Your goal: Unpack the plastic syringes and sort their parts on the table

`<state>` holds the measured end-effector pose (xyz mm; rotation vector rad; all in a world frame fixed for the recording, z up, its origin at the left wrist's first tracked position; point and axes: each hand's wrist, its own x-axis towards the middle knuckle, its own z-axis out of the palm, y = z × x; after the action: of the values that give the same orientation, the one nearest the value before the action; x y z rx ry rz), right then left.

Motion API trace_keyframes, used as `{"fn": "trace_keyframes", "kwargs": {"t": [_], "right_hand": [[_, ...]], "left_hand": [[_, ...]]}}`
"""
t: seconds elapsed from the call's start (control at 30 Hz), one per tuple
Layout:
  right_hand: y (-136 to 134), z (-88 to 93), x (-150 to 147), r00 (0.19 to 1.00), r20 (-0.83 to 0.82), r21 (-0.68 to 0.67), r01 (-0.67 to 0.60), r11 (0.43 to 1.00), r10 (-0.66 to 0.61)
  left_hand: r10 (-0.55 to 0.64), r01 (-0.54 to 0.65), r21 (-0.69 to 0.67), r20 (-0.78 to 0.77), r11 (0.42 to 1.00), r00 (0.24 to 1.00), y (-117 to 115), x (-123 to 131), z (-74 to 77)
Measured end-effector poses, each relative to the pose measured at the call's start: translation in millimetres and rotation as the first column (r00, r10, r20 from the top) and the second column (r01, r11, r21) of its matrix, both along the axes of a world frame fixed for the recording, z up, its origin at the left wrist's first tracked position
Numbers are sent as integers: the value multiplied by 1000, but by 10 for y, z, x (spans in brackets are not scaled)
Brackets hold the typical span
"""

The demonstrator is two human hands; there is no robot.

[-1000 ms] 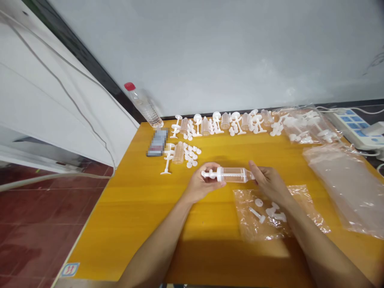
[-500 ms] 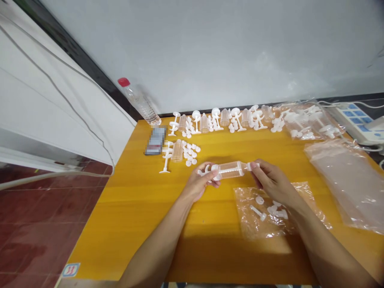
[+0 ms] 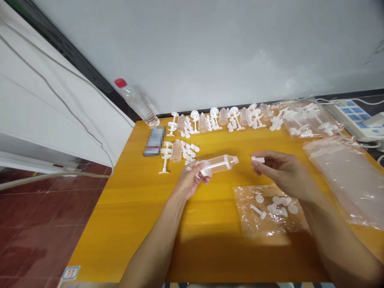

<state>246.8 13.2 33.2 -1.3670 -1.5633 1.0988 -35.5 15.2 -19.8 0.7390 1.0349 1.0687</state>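
Observation:
My left hand [image 3: 192,178] is wrapped round the white handle end of a large clear plastic syringe [image 3: 220,165], whose narrow tip points right. The syringe is held above the table, nearly level. Apart from that tip, my right hand [image 3: 276,166] pinches a small white cylindrical plastic piece [image 3: 258,159] between thumb and fingers. Below my right hand lies a clear plastic bag [image 3: 246,224] with several small white parts, among them a short white tube with a flared end [image 3: 258,212] and a white disc [image 3: 259,199].
Along the wall stand several white plungers [image 3: 214,119], clear barrels [image 3: 223,116] and small white caps [image 3: 189,151]. A water bottle [image 3: 139,106] leans at back left beside a phone [image 3: 154,141]. Plastic bags [image 3: 339,176] and a power strip [image 3: 357,120] occupy the right of the wooden table [image 3: 135,224].
My right hand has pulled away to the right from the syringe tip, carrying the small white piece. My left hand has shifted slightly left with the syringe.

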Motion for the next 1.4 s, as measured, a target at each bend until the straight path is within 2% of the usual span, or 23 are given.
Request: {"fn": "trace_keyframes", "kwargs": {"t": [0.07, 0.13, 0.23, 0.3, 0.4, 0.47, 0.57, 0.6, 0.67, 0.73, 0.77, 0.83, 0.9, 0.97, 1.03, 1.1, 1.13, 1.2, 1.27, 1.33, 1.4], "right_hand": [[194, 88, -95, 983, 176, 109, 25, 994, -44], [500, 118, -304, 919, 394, 147, -51, 988, -11], [1029, 10, -729, 715, 686, 52, -230, 972, 133], [1308, -123, -985, 642, 749, 7, -256, 967, 164], [1521, -292, -1196, 638, 753, -2, -244, 970, 161], [1542, -333, -1200, 648, 745, -3, -238, 971, 161], [1427, -282, -1067, 674, 722, -1, -222, 975, 154], [1352, -246, -1011, 695, 702, -1, -217, 976, 155], [1161, -168, -926, 809, 545, -46, -232, 972, 219], [960, -98, -910, 921, 195, -126, -318, 940, 338], [879, -68, -930, 932, -17, -151, -362, 920, 363], [790, -13, -1005, 892, -342, -176, -370, 912, 295], [816, 34, -1079, 848, -513, -206, -275, 939, 136], [919, 66, -1115, 835, -551, -233, -168, 958, 13], [1033, 73, -1115, 899, -437, -221, -77, 972, -28], [1106, 53, -1115, 989, -146, -177, -27, 984, 1], [1123, 35, -1125, 999, 41, -148, -21, 989, 28], [1128, -12, -1169, 916, 391, -113, -51, 992, 92], [1123, -67, -1235, 788, 600, -107, -92, 990, 138], [1129, -127, -1293, 715, 680, -110, -116, 987, 160], [1152, -187, -1319, 694, 704, -92, -120, 988, 150]], "left_hand": [[100, -101, 34, 43, 994, 994, 47, -48, 41], [242, -249, 120, 70, 961, 968, 86, -87, 80], [404, -413, 206, 84, 887, 911, 126, -124, 113], [449, -455, 219, 80, 863, 890, 144, -144, 114], [483, -484, 223, 65, 846, 873, 166, -177, 103], [503, -501, 229, 53, 835, 863, 177, -195, 97], [544, -532, 246, 23, 810, 839, 182, -192, 87], [553, -537, 257, 12, 804, 833, 180, -177, 82], [550, -523, 292, -13, 801, 835, 171, -122, 70], [522, -477, 342, -47, 809, 852, 151, -43, 64], [504, -450, 362, -67, 816, 861, 134, -5, 67], [469, -401, 378, -104, 835, 877, 77, 43, 94], [426, -358, 352, -137, 865, 894, -17, 23, 150], [390, -322, 312, -186, 894, 902, -140, -71, 224], [383, -308, 288, -262, 907, 886, -258, -207, 296], [397, -310, 282, -340, 908, 853, -322, -335, 350], [401, -306, 289, -371, 907, 838, -323, -382, 367], [394, -263, 333, -425, 905, 815, -251, -429, 385], [362, -151, 403, -522, 903, 772, -97, -420, 391], [320, 7, 436, -671, 900, 669, 107, -382, 399], [285, 146, 408, -812, 901, 510, 328, -337, 417]]}}
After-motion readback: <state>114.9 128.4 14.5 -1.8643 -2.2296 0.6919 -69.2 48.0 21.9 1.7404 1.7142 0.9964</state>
